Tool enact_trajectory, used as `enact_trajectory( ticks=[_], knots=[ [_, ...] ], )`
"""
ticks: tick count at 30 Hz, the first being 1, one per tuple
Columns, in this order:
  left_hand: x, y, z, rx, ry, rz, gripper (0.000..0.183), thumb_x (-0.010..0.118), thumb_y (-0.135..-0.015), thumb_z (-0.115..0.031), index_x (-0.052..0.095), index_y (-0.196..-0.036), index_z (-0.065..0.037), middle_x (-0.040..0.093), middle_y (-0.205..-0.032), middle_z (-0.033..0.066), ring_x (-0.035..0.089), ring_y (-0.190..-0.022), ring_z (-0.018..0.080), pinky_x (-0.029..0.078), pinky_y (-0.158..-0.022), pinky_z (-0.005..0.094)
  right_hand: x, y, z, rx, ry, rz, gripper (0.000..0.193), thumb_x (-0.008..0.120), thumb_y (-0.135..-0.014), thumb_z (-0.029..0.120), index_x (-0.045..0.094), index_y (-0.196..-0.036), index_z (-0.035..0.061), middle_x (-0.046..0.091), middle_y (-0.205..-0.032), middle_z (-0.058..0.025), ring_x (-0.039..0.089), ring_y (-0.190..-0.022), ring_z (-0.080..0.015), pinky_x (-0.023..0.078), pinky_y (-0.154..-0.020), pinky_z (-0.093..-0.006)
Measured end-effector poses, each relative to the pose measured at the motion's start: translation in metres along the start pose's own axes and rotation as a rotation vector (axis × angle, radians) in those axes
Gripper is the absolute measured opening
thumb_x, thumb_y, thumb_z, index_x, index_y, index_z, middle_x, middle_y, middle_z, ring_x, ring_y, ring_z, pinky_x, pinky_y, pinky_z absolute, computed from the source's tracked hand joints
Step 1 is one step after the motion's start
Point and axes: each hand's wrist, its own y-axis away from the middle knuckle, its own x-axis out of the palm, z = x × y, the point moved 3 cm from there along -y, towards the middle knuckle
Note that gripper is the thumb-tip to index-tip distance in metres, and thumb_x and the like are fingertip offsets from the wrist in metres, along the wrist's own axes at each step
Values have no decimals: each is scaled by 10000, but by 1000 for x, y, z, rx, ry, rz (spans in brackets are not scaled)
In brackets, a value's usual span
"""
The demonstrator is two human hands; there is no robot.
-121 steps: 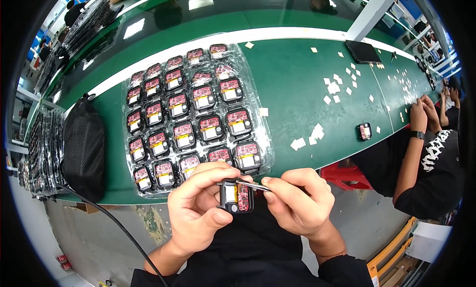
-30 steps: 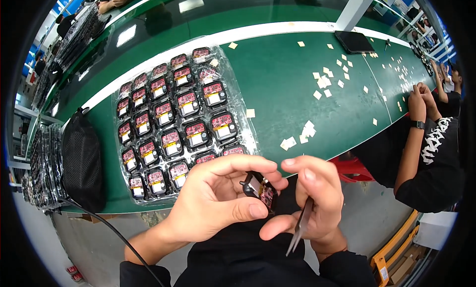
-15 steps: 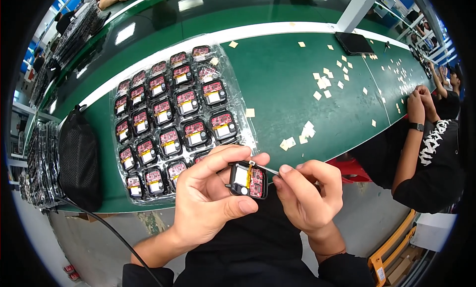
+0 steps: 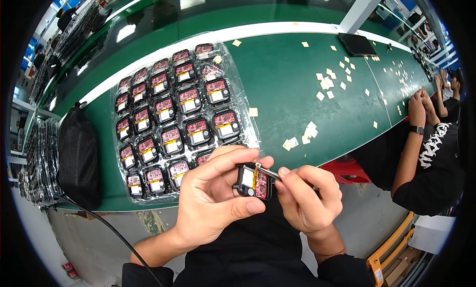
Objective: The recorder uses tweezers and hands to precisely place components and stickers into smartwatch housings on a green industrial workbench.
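Between the thumb and fingers of my left hand (image 4: 206,207) is a small black watch case (image 4: 263,182), its open side facing up. A red circuit board, a yellow flex strip and a white block show inside it. My right hand (image 4: 315,200) pinches thin metal tweezers (image 4: 270,173). Their tip meets the strip's small pale end at the case's upper edge; whether it grips that end I cannot tell. Just beyond my hands lies a clear plastic tray (image 4: 252,138) with rows of similar watch cases.
Pale square paper pieces (image 4: 325,82) are scattered over the green table (image 4: 282,73). A black mesh bag (image 4: 79,160) and stacked trays (image 4: 37,163) stand at left, with a black cable (image 4: 111,227) below. A dark flat panel (image 4: 356,44) lies far right. Another person (image 4: 421,158) sits at right.
Both hands and the watch case have shifted slightly right in the picture. The tweezers slope more steeply, their tip still at the strip's end.
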Motion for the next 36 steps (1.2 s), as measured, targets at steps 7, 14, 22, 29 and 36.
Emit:
enact_trajectory(
  ticks=[7, 14, 22, 29, 36],
  knots=[
    [1, 0, -1, -18, 6, -17, 691, 920, -748, -159, 597, -1328, 35, 573, -1310, 122, 635, -1240, 325, 541, -1070, 440, 2, 3, -1, -14, 26, -9, 372, 857, -710, 4, 753, -1068, 10, 613, -905, -52, 570, -587, -137, 470, -506, -275],
    [5, 0, -2, -69, 14, -57, 683, 920, -752, -164, 601, -1322, 36, 551, -1294, 118, 638, -1229, 316, 541, -1069, 429, 1, 4, -1, -18, 14, 12, 354, 846, -721, -7, 753, -1063, 12, 610, -903, -49, 564, -575, -138, 463, -497, -278],
    [1, 0, -2, 6, -99, -29, 686, 923, -753, -179, 603, -1317, 44, 549, -1278, 120, 653, -1193, 335, 548, -1048, 446, -1, -3, -5, 160, -162, 33, 201, 837, -746, 6, 763, -932, 0, 632, -806, -66, 609, -587, -167, 477, -482, -287],
    [4, 1, -2, -31, -84, -44, 701, 924, -754, -188, 598, -1329, 45, 548, -1272, 127, 655, -1188, 340, 548, -1045, 441, 2, 1, -7, 157, -154, 16, 197, 835, -749, 4, 759, -931, 3, 635, -814, -66, 608, -592, -161, 478, -484, -283],
    [10, 2, -8, -60, -81, -68, 710, 919, -764, -205, 588, -1330, 69, 547, -1260, 136, 665, -1168, 342, 567, -1022, 434, 1, 5, -4, 46, -75, -21, 231, 838, -756, 1, 743, -963, -36, 621, -820, -74, 610, -595, -169, 491, -492, -284]
  ],
)
